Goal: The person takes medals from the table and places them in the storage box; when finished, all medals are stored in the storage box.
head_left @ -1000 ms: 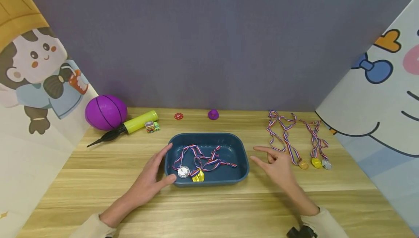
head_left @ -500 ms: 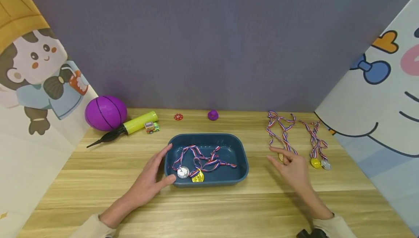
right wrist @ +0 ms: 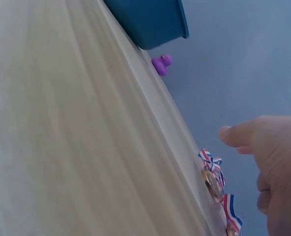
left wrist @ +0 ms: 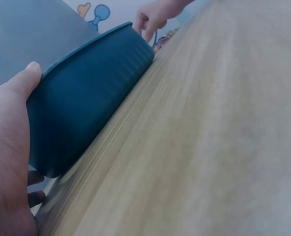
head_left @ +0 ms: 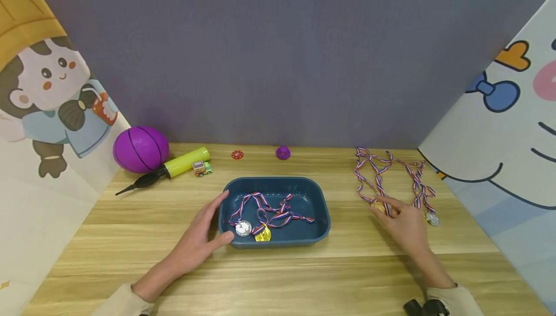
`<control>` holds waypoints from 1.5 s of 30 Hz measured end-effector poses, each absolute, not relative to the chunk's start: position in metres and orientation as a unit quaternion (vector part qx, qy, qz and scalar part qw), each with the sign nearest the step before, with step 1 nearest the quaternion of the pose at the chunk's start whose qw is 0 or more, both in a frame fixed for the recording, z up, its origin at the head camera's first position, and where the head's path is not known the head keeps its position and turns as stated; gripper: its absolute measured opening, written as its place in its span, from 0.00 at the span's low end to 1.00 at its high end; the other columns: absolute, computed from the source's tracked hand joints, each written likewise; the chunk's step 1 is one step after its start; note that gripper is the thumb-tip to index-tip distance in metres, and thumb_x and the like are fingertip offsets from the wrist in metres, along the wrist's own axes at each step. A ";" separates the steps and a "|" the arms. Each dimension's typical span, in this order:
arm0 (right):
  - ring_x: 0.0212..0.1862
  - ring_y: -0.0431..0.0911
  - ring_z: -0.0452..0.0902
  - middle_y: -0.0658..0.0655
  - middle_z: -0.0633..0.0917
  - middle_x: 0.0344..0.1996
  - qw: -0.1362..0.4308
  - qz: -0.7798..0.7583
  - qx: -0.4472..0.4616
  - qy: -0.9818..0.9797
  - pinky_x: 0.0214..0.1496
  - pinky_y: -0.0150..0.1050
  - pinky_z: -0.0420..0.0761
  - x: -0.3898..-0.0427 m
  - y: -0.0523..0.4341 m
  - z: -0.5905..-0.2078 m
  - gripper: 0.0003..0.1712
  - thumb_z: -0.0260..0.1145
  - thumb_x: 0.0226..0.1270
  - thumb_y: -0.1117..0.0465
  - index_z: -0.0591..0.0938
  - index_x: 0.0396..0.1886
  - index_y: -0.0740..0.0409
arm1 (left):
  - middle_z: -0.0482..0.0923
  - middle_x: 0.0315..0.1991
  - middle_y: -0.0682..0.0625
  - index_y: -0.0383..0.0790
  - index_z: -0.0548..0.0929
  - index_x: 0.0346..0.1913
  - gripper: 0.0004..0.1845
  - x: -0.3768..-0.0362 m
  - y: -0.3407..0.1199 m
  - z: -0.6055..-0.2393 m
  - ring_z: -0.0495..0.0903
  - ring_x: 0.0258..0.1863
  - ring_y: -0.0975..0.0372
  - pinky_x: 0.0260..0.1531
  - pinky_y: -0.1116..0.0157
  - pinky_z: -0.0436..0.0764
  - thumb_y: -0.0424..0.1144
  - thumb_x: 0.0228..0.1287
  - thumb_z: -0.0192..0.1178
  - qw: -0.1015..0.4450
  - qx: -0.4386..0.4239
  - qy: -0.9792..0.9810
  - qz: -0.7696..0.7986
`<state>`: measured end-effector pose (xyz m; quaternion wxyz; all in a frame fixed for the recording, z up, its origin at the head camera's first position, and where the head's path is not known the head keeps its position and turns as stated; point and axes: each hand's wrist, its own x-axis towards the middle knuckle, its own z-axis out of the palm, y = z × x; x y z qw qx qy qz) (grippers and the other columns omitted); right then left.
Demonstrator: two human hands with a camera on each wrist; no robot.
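Observation:
My left hand [head_left: 197, 239] holds the left end of a dark blue plastic bin [head_left: 323, 219], thumb on its near rim and fingers along its left side. Inside the bin lie a silver medal [head_left: 243, 228] and a gold medal [head_left: 262, 234] with striped ribbons. Over at the right, my right hand [head_left: 406, 226] hovers with thumb and forefinger apart, a bronze-coloured medal [head_left: 378, 207] showing between their tips. That medal's red, white and blue ribbon [head_left: 364, 179] stretches toward the back. The right wrist view shows the fingertips above the medals [right wrist: 211, 183], apparently clear of them.
A silver medal [head_left: 432, 219] and ribbons [head_left: 418, 181] lie right of my right hand. Along the back are a purple ball [head_left: 141, 149], a yellow-black hand pump [head_left: 187, 161], a toy truck [head_left: 201, 168], a red chip [head_left: 237, 154] and a purple toy duck [head_left: 283, 152].
My right hand has moved right from beside the bin to the bronze-coloured medal, now covering things behind it. My left hand and the bin have stayed put.

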<state>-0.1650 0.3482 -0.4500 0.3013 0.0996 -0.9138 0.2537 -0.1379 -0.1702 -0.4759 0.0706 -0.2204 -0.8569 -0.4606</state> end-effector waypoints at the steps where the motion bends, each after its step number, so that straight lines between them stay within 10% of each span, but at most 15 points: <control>1: 0.20 0.26 0.44 0.40 0.61 0.13 0.294 0.248 0.095 -0.918 0.18 0.28 0.50 -0.165 0.350 -0.450 0.21 0.90 0.52 0.66 0.96 0.47 0.63 | 0.59 0.87 0.39 0.60 0.54 0.91 0.51 -0.138 -0.170 -0.476 0.62 0.82 0.32 0.71 0.19 0.62 0.47 0.74 0.73 0.070 -0.220 -0.857 -0.461; 21: 0.16 0.35 0.55 0.40 0.66 0.12 0.198 0.191 0.081 -0.958 0.23 0.45 0.67 -0.167 0.374 -0.457 0.24 0.87 0.62 0.58 0.93 0.55 0.64 | 0.60 0.87 0.38 0.57 0.55 0.91 0.51 -0.137 -0.170 -0.474 0.62 0.81 0.32 0.71 0.20 0.62 0.48 0.74 0.72 0.078 -0.226 -0.860 -0.452; 45: 0.16 0.35 0.54 0.42 0.65 0.13 0.189 0.227 0.065 -0.953 0.17 0.35 0.58 -0.164 0.366 -0.458 0.21 0.85 0.65 0.57 0.93 0.52 0.65 | 0.60 0.87 0.38 0.58 0.55 0.91 0.51 -0.136 -0.170 -0.473 0.62 0.81 0.32 0.71 0.20 0.61 0.48 0.74 0.72 0.071 -0.219 -0.860 -0.455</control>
